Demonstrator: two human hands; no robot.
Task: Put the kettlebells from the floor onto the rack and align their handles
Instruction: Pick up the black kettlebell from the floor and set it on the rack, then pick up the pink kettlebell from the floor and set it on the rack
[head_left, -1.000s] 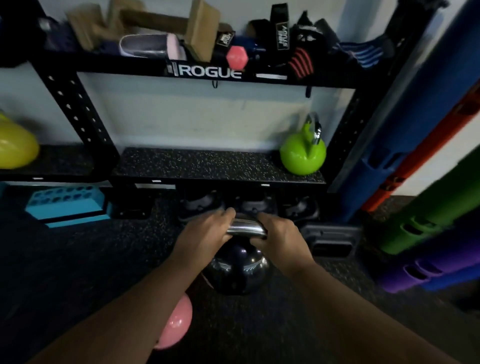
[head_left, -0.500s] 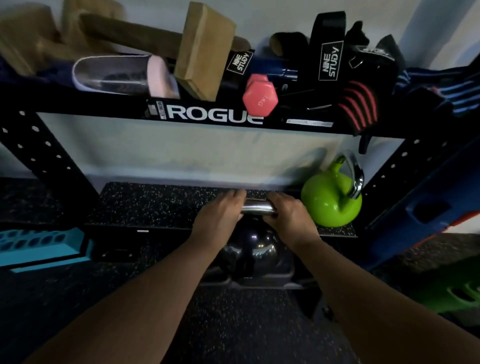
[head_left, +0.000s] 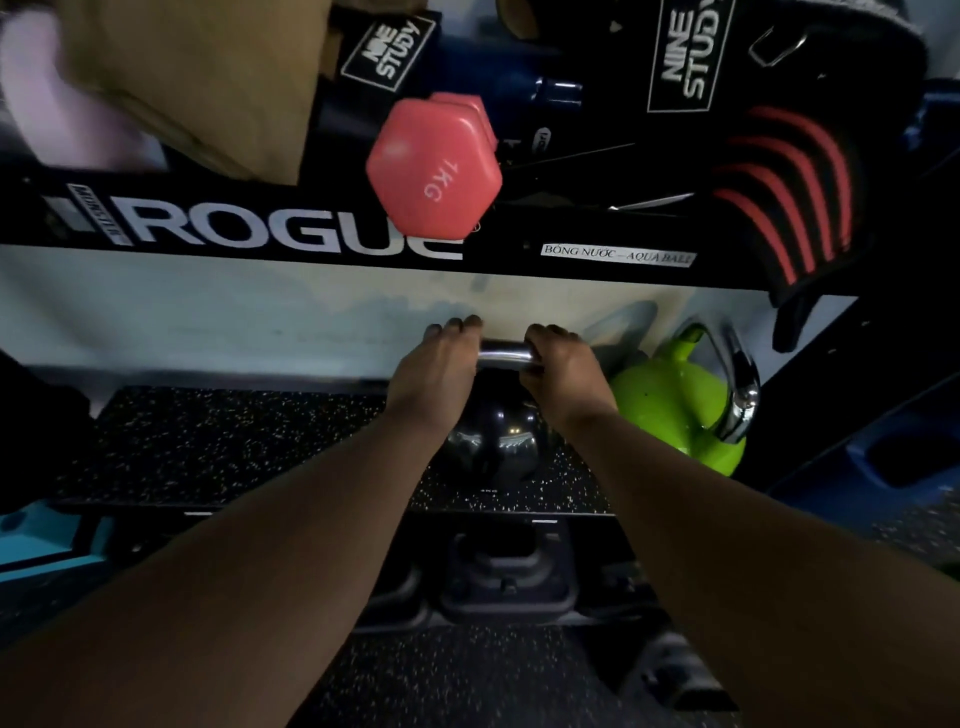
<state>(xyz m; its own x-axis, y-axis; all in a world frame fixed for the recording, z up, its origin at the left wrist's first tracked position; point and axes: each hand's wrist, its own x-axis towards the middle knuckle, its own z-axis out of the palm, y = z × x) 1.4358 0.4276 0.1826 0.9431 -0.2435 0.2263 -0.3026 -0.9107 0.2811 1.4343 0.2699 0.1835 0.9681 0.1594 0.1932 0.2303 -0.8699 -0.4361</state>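
Observation:
A dark purple kettlebell (head_left: 493, 447) with a chrome handle sits over the speckled rubber shelf (head_left: 234, 447) of the black rack. My left hand (head_left: 441, 364) and my right hand (head_left: 561, 374) both grip its handle, one at each end. I cannot tell whether its base touches the shelf. A green kettlebell (head_left: 675, 415) stands on the same shelf just to the right, its chrome handle turned toward the right upright.
The upper shelf beam marked ROGUE (head_left: 291, 228) hangs close above my hands, with a pink 1 kg dumbbell (head_left: 434, 171), wooden blocks and straps on it. Black weights (head_left: 504, 571) lie on the floor under the shelf. A teal block (head_left: 36, 540) is at the lower left.
Both hands carried the purple kettlebell up from the floor and forward over the rack shelf, next to the green one. The camera moved closer to the rack.

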